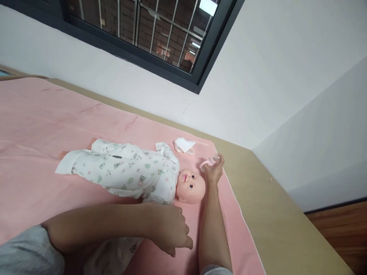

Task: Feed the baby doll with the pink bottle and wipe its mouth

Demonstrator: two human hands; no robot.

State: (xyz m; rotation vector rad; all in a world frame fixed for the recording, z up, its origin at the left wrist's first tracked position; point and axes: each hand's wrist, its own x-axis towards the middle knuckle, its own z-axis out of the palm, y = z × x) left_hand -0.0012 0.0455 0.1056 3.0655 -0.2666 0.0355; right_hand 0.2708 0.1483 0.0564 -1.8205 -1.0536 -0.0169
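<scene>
A baby doll [189, 188] lies on its back on a pink mat [43, 114], its head to the right. It wears a white suit [129, 164] printed with small animals. Beyond its head my right hand [215, 172] is closed around a small clear baby bottle [210, 162] with a pink part. My left hand [169, 229] hovers on the near side of the doll, below its shoulder. Its thumb and index finger are apart, the other fingers loosely bent, and nothing shows in them. My left forearm hides part of a printed white cloth [114, 256].
Past the doll's shoulder lies a crumpled white tissue or small cloth [185, 145]. The mat covers part of a wooden tabletop [258, 198]. A white wall [160, 103] with a dark-framed window [197, 82] stands behind it.
</scene>
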